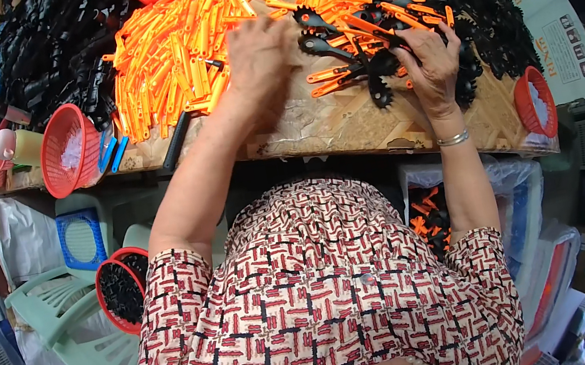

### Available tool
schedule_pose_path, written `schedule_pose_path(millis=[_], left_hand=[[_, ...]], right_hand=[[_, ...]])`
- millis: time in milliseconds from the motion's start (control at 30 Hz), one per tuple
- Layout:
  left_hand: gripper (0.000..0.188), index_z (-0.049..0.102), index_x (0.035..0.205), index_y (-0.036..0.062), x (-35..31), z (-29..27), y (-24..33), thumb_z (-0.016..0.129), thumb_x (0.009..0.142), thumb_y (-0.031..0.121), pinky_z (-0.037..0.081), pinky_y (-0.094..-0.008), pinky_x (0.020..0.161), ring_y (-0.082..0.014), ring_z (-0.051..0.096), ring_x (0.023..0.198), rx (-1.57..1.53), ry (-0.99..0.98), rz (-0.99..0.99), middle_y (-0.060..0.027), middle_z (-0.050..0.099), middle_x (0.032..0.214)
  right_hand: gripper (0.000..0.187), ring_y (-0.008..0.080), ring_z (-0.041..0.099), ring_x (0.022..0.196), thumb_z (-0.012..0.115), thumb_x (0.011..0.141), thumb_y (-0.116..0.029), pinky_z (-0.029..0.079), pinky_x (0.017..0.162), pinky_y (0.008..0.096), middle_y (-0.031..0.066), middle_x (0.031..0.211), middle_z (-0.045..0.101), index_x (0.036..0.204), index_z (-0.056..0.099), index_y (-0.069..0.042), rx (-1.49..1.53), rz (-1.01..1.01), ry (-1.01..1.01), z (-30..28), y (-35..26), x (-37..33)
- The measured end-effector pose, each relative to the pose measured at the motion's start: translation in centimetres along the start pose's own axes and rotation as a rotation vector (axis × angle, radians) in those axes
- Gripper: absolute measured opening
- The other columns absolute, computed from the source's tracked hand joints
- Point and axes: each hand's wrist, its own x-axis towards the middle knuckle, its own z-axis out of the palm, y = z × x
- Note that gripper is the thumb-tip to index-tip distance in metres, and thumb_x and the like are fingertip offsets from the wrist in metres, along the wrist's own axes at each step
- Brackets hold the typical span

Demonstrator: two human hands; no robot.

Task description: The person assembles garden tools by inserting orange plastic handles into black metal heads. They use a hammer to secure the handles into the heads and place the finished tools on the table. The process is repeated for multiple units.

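Two hands [260, 60] [433, 66]; one big orange-piece heap [180, 43]; two big black-piece heaps [55, 60] [484, 7].

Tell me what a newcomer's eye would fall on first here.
Probably the heap of bright orange pieces, spread over the middle of the table. Next, the dark masses flanking it: a black pile to its left and black toothed pieces to its right.

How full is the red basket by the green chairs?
The red basket is not empty: black pieces fill its visible opening. How deep they go, I cannot tell.
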Motion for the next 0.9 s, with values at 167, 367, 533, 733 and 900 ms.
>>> schedule_pose_path(millis=[167,367,533,733,900], left_hand=[[0.022,0.075,0.101,0.0147,0.3,-1.4,-5.2,0.073,0.089,0.033,0.045,-0.0482,0.087,-0.029,0.06,0.106,0.371,-0.028,-0.092,-0.0056,0.068,0.105],[0.02,0.075,0.1,0.0156,1.5,-0.4,-6.2,0.074,0.087,0.031,0.047,-0.0464,0.084,-0.0296,0.061,0.102,0.298,0.01,-0.048,-0.0073,0.068,0.101],[0.016,0.073,0.104,0.0081,1.8,-1.9,-6.7,0.072,0.094,0.021,0.051,-0.0343,0.077,-0.0224,0.067,0.09,-0.349,0.001,-0.266,-0.0056,0.072,0.096],[0.065,0.03,0.156,-0.0004,-1.7,-5.8,-3.6,0.062,0.1,0.006,0.055,-0.0241,0.067,-0.0189,0.072,0.086,-1.365,-0.232,-0.527,-0.0132,0.069,0.109],[0.066,0.033,0.156,0.003,-5.0,-6.7,-0.9,0.063,0.097,0.001,0.062,-0.0256,0.069,-0.0244,0.075,0.089,-1.631,-0.295,-0.58,-0.0107,0.068,0.103]], right_hand=[[0.029,0.0246,0.064,0.081,0.08,0.08,-0.012,0.05,0.076,0.0388,0.0064,0.087,0.068,0.108,0.071,-0.009,0.166,0.031,-0.195,-2.7,-5.4,-1.7],[0.018,0.0232,0.059,0.081,0.077,0.083,-0.018,0.044,0.073,0.0367,0.0049,0.081,0.06,0.096,0.068,-0.01,-0.049,0.053,-0.323,0.5,-8.2,-2.5],[0.014,0.0209,0.06,0.09,0.074,0.088,-0.024,0.04,0.09,0.0417,0.0012,0.086,0.065,0.095,0.071,-0.012,-0.007,0.147,-0.191,2.0,-4.9,-0.4],[0.013,0.0195,0.065,0.104,0.073,0.088,-0.018,0.03,0.112,0.0524,-0.0019,0.102,0.075,0.1,0.075,-0.013,-0.153,0.008,0.005,1.0,-1.7,1.2],[0.017,0.0235,0.066,0.078,0.079,0.084,-0.01,0.051,0.092,0.0411,0.0037,0.09,0.074,0.101,0.075,-0.01,-0.057,-0.006,0.101,-1.5,-3.4,1.5]])
